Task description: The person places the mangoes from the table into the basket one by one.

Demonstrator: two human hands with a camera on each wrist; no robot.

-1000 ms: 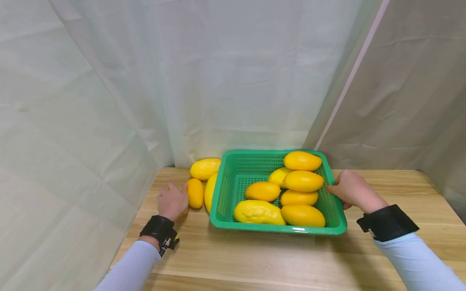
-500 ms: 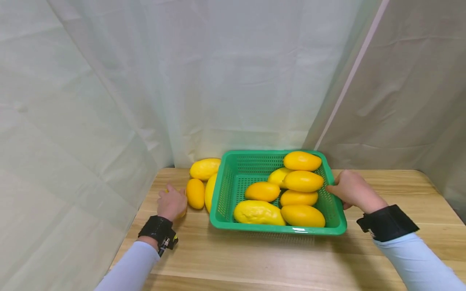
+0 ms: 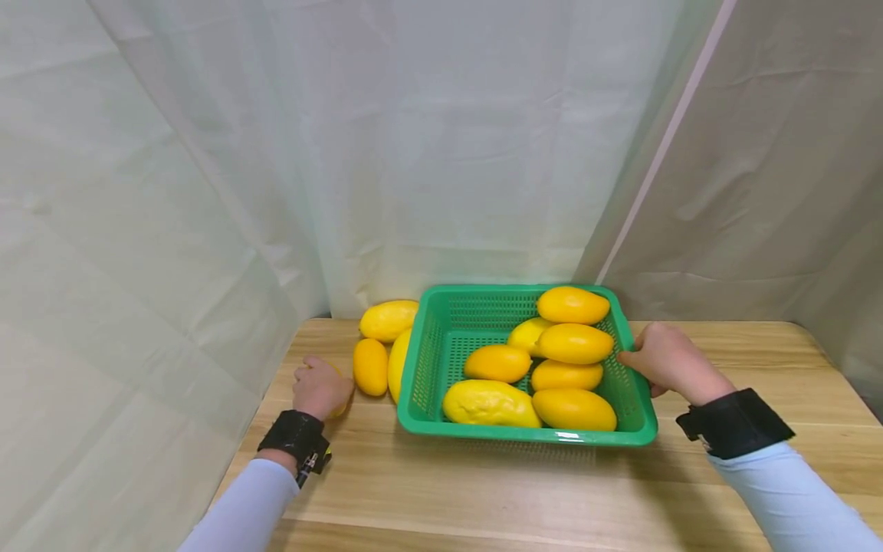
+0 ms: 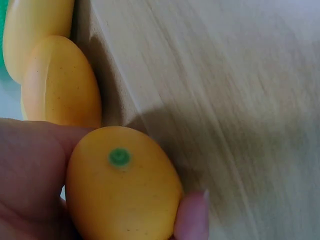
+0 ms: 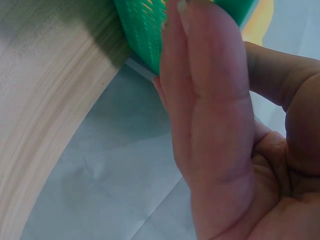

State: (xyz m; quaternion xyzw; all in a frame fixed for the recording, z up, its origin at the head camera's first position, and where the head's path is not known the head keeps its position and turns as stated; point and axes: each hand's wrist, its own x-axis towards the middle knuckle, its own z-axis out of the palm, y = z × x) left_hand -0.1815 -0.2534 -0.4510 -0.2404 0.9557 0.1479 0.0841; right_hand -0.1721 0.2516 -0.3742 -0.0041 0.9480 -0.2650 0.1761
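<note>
Head view: at lower left, the left grip (image 3: 320, 388) pinches a mango (image 4: 122, 187); at lower right, the right grip (image 3: 672, 362) pinches the green basket (image 3: 483, 432). The mango might slip, given its smooth-looking skin.

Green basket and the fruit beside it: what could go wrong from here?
The smooth held fruit might slip from the left hand. The loose orange fruit lies between that hand and the green basket, so a sideways move could bump it. If the right hand, gripping the basket, pulls down, the piled fruit nearest it might roll out.
</note>
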